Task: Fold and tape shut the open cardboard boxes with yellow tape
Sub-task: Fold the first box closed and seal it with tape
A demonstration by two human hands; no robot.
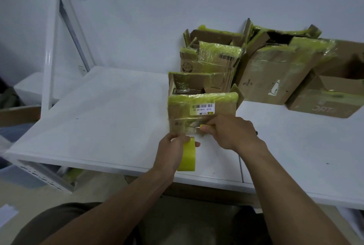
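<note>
A brown box (202,110) stands on the white tabletop (98,116), near the front edge and roughly in the middle. Yellow tape covers its top edge, and a white barcode label (202,109) sits on the face towards the person. The left hand (173,148) grips a yellow tape roll (188,158) at the box's near left corner, fingers curled round the roll, which hangs over the front of the tabletop. The right hand (230,132) is closed round a small cutter (197,126) with a yellow handle, its blade lying against the near face just below the label. Just behind stands an open box (197,82) with its flaps up. More tape-wrapped boxes (275,75) crowd the far right of the tabletop against the wall.
</note>
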